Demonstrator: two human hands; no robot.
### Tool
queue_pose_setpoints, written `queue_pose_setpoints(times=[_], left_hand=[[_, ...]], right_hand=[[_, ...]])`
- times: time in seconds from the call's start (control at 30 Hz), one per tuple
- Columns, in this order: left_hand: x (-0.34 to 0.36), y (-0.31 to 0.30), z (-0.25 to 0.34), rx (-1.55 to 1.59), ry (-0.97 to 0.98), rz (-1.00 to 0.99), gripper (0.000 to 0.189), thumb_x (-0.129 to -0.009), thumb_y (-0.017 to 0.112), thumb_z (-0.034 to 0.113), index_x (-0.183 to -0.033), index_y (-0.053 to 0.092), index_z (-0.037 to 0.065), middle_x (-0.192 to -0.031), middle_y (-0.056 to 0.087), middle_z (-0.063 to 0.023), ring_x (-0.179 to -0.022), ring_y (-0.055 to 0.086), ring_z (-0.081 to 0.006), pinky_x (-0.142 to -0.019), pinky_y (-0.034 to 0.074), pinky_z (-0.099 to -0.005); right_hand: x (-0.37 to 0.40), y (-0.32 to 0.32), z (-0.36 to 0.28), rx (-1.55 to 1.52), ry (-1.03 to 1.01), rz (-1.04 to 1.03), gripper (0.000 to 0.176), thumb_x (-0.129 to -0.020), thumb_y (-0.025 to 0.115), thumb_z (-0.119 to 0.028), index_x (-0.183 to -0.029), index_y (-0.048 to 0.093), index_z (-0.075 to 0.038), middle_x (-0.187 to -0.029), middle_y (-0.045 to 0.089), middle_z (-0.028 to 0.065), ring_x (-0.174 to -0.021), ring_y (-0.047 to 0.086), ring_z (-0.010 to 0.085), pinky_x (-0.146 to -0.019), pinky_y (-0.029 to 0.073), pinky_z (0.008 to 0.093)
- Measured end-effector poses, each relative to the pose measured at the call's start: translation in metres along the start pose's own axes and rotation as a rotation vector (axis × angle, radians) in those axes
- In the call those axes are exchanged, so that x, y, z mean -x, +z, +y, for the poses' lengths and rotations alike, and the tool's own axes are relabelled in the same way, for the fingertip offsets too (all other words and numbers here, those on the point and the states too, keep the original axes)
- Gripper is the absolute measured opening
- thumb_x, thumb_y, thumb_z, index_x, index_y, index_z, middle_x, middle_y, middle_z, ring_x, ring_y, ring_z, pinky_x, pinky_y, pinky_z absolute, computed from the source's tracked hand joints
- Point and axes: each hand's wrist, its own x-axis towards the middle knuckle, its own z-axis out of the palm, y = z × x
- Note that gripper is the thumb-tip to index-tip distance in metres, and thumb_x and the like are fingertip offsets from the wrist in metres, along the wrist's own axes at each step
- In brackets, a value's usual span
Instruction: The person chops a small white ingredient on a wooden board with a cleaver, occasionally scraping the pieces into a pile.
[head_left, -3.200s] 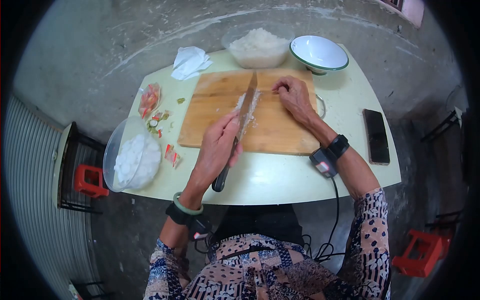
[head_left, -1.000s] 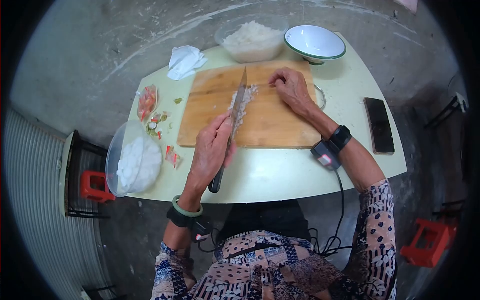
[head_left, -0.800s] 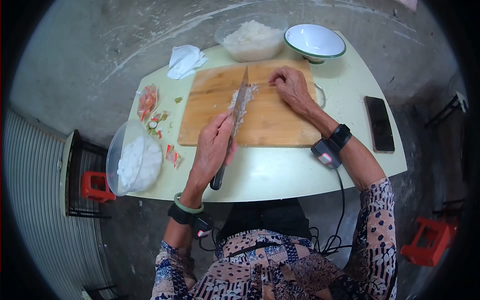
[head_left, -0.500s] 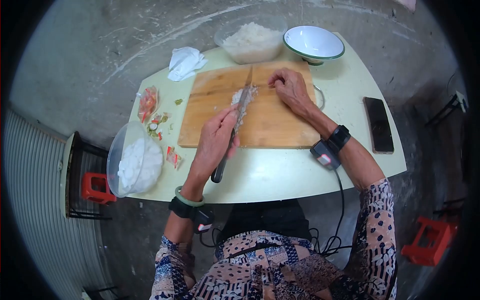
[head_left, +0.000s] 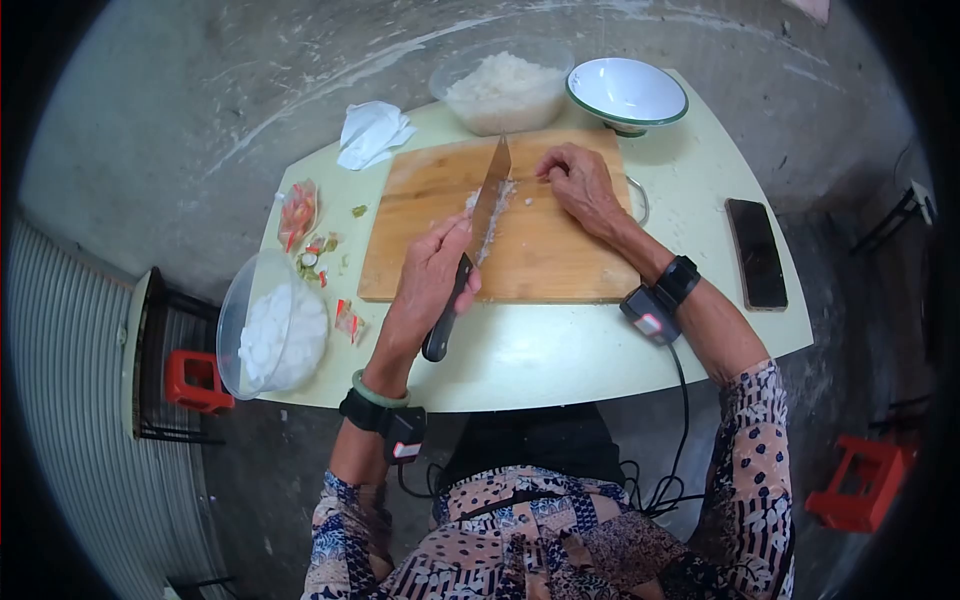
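Observation:
My left hand (head_left: 432, 272) is closed round the black handle of a kitchen knife (head_left: 491, 192). The blade points away from me over a wooden cutting board (head_left: 560, 265), its broad side partly turned up. Finely chopped white bits (head_left: 507, 194) lie in a narrow line along the blade, some of them hidden under it. To the right of the blade, my right hand (head_left: 583, 188) rests at the board's upper right with its fingers curled in. I see nothing held in it.
Behind the board stand a clear bowl of white shreds (head_left: 505, 90) and a green-rimmed white bowl (head_left: 628, 92). At left are a clear bowl with white pieces (head_left: 280, 335), a plastic bag (head_left: 298, 213), scraps and a crumpled tissue (head_left: 372, 135). A phone (head_left: 757, 253) lies at right.
The knife blade has rolled so that more of its broad side shows, covering part of the chopped white bits. My right hand has stayed nearly where it was.

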Motion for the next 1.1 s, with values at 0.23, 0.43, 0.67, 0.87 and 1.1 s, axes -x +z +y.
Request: queue_pose_setpoints(times=[0.23,0.43,0.67,0.87,1.1], left_hand=[[0.006,0.001,0.003,0.010,0.017,-0.011,0.052,-0.110,0.048,0.036,-0.151,0.049,0.005,-0.064,0.057,-0.0041,-0.043,0.045,-0.0077,-0.043,0.037,-0.0228],[0.008,0.003,0.011,0.000,0.018,-0.018,0.051,-0.110,0.048,0.036,-0.151,0.049,0.005,-0.064,0.057,-0.0041,-0.043,0.045,-0.0078,-0.042,0.037,-0.0231],[0.011,0.007,0.008,-0.038,0.031,-0.033,0.048,-0.110,0.047,0.030,-0.147,0.053,0.000,-0.063,0.057,-0.0040,-0.043,0.049,-0.0098,-0.042,0.038,-0.0251],[0.024,0.025,0.000,0.104,-0.060,-0.046,0.050,-0.110,0.047,0.032,-0.150,0.049,0.002,-0.064,0.058,-0.0051,-0.043,0.049,-0.0100,-0.042,0.039,-0.0253],[0.024,0.008,0.004,-0.042,-0.027,0.016,0.055,-0.110,0.048,0.040,-0.153,0.048,0.006,-0.067,0.058,-0.0043,-0.045,0.046,-0.0073,-0.044,0.038,-0.0223]], right_hand=[[0.000,-0.002,-0.001,-0.004,0.040,-0.015,0.020,-0.081,0.056,-0.005,-0.085,0.074,0.003,-0.080,0.070,0.0235,-0.077,0.069,0.0371,-0.077,0.054,0.0437],[0.000,-0.002,-0.002,-0.007,0.045,-0.009,0.020,-0.081,0.056,-0.005,-0.086,0.074,0.003,-0.079,0.070,0.0235,-0.077,0.069,0.0369,-0.077,0.054,0.0436],[-0.001,-0.001,-0.002,-0.090,0.134,0.073,0.020,-0.083,0.055,-0.003,-0.087,0.074,0.003,-0.081,0.072,0.0206,-0.075,0.070,0.0281,-0.074,0.054,0.0380],[-0.006,0.002,0.005,-0.269,0.232,0.236,0.021,-0.085,0.055,-0.001,-0.090,0.075,0.002,-0.079,0.072,0.0118,-0.073,0.066,0.0163,-0.070,0.053,0.0325],[-0.006,0.003,0.008,-0.223,0.181,0.178,0.021,-0.084,0.055,-0.001,-0.090,0.075,0.002,-0.075,0.070,0.0112,-0.071,0.064,0.0160,-0.069,0.051,0.0318]])
